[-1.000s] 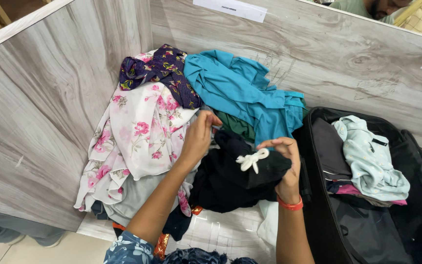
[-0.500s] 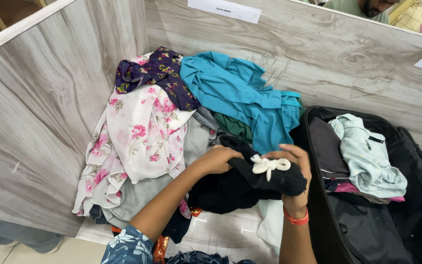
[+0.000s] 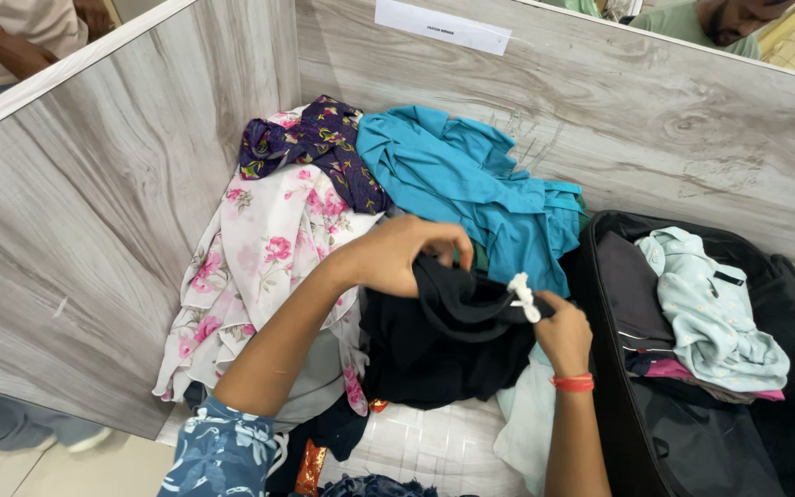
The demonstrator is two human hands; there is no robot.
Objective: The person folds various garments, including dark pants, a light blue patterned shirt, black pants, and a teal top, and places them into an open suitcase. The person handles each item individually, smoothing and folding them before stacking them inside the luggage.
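Both my hands hold a black garment [image 3: 443,340] with a white drawstring [image 3: 524,296] over a heap of clothes. My left hand [image 3: 407,253] grips its upper edge on the left, fingers closed on the cloth. My right hand [image 3: 561,329], with an orange band at the wrist, pinches the same edge right by the white drawstring. The garment hangs down between them onto the heap.
The heap holds a white floral cloth [image 3: 264,267], a dark purple floral cloth [image 3: 324,143] and a teal garment [image 3: 457,179]. An open black suitcase [image 3: 784,414] at the right holds a pale mint shirt [image 3: 710,308] and dark folded clothes. Wood-grain partition walls [image 3: 94,212] enclose the corner. Other people stand beyond them.
My left hand rose and moved up to grip the black garment's upper edge. My right hand turned and lowered slightly, and the garment's waist opened out between the hands.
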